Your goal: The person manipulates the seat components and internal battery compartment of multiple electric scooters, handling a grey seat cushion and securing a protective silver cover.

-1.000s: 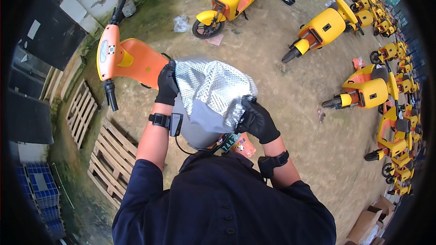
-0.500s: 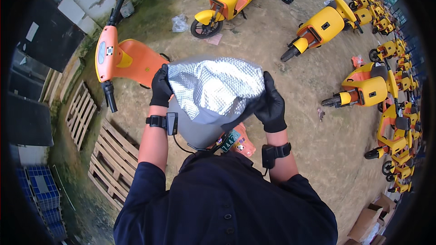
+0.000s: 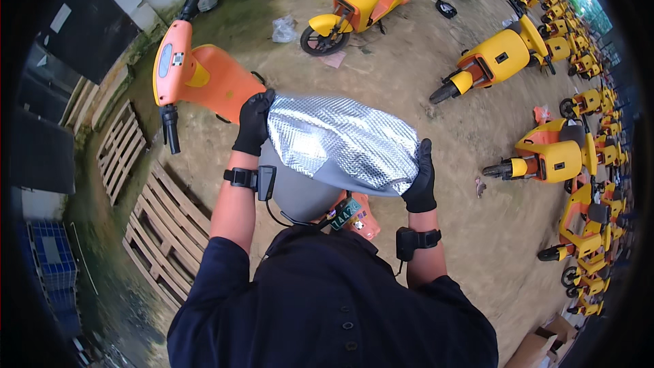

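Observation:
A silver quilted foil seat cover [image 3: 340, 138] with a grey edge is stretched between my two black-gloved hands. My left hand [image 3: 255, 121] is closed on its left end, and my right hand [image 3: 421, 178] grips the right end. Right below the cover is the rounded grey seat [image 3: 300, 194] of an orange scooter [image 3: 218, 82]; the cover hides part of it. Whether the two touch I cannot tell. The scooter's handlebar points away at the left. A green number plate [image 3: 346, 212] shows at its rear, near my chest.
Wooden pallets [image 3: 167, 228] lie on the ground at the left, with blue crates [image 3: 54, 266] nearer. Yellow scooters [image 3: 501, 58] stand ahead and in rows at the right. Open cardboard boxes [image 3: 538, 347] are at the lower right. A clear plastic bag [image 3: 284, 29] lies far ahead.
The cover was bunched and more crumpled; now it is pulled out wider and flatter. My right hand has moved right and nearer to me, away from my left hand.

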Demonstrator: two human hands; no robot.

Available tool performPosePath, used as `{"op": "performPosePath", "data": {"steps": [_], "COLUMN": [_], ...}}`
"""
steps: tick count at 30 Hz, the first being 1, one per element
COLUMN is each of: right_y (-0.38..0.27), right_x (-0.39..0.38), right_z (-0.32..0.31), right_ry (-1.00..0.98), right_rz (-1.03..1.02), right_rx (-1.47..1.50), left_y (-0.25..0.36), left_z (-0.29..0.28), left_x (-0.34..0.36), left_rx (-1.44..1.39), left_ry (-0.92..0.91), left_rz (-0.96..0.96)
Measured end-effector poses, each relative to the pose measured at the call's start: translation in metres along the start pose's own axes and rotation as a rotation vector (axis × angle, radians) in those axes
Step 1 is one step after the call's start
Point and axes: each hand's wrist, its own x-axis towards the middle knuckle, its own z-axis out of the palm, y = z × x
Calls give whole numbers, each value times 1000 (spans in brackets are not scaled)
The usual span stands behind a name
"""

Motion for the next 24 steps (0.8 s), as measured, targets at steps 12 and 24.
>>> {"op": "performPosePath", "data": {"steps": [12,24], "right_y": [52,44], "right_x": [13,-1], "right_z": [-71,-62], "right_ry": [-1,-18], "right_rz": [-2,151], "right_rx": [107,-2], "left_y": [-35,-2], "left_z": [59,56], "left_x": [-85,-87], "left_rx": [659,-60], "left_ry": [-476,-355], "left_rz": [413,-47]}}
